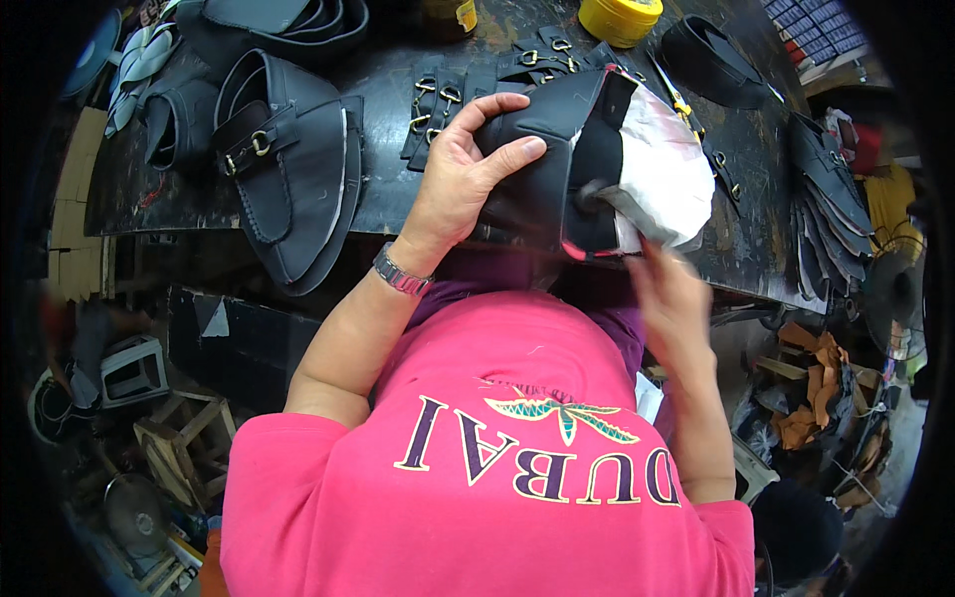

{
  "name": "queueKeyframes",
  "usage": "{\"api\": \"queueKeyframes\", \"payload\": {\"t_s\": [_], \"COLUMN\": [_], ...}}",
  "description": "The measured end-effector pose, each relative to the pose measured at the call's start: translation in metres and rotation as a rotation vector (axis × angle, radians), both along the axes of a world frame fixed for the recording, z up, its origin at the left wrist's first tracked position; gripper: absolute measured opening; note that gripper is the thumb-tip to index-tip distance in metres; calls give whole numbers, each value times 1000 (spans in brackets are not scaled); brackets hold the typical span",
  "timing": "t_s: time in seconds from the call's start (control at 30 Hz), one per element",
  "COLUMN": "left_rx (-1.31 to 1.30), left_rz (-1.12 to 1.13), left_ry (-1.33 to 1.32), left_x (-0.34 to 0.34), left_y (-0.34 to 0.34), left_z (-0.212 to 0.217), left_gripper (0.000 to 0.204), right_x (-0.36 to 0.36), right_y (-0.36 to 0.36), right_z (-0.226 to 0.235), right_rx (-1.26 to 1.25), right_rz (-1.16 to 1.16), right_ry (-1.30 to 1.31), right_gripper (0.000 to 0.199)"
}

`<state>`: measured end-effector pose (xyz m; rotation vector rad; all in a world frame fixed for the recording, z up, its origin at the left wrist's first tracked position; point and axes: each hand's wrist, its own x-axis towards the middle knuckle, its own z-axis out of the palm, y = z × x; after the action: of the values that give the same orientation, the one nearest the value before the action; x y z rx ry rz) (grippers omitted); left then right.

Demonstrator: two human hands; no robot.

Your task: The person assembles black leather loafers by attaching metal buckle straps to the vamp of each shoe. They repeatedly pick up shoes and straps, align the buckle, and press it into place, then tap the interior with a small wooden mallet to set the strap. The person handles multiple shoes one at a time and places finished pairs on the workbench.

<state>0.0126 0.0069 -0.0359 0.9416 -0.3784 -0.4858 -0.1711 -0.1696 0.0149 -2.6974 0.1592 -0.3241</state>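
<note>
My left hand (468, 169) grips a black shoe upper (542, 149) mounted on a white last (662, 164), holding it tilted against the near edge of the dark workbench (388, 199). A metal watch sits on that wrist. My right hand (671, 298) is blurred just below the white last, close to its lower edge. I cannot tell whether it holds a small tool. A row of black straps with brass buckles (438, 104) lies on the bench just behind my left hand.
Finished black uppers (288, 169) are stacked at the left of the bench. A yellow tin (619, 18) and a black piece (711, 60) stand at the back. More black uppers (831, 199) hang at the right edge. Stools and scraps crowd the floor.
</note>
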Motion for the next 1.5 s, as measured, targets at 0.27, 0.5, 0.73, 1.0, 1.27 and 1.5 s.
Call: {"api": "queueKeyframes", "payload": {"t_s": [0.27, 0.5, 0.73, 1.0, 1.27, 1.5], "left_rx": [62, 71, 48, -246, 8, 110], "left_rz": [-2, -13, -27, -257, -136, -16], "left_ry": [-32, -62, -83, 172, 190, 129], "left_x": [-1, -1, 4, 33, 43, 44], "left_y": [7, 9, 7, 33, 18, 9], "left_z": [-1, -3, -8, 8, 4, 0], "left_gripper": [45, 45, 43, 39, 30, 32], "right_x": [8, 4, -5, -24, 49, 45], "right_y": [18, 8, -2, -33, -13, -25], "right_z": [11, 5, -9, 22, -5, 16], "right_rx": [136, 376, 141, 779, 193, 339], "right_rz": [48, -128, -399, -280, -131, -11], "right_ry": [-328, -323, 181, -299, 202, -54], "right_gripper": [43, 33, 40, 50, 38, 37]}}
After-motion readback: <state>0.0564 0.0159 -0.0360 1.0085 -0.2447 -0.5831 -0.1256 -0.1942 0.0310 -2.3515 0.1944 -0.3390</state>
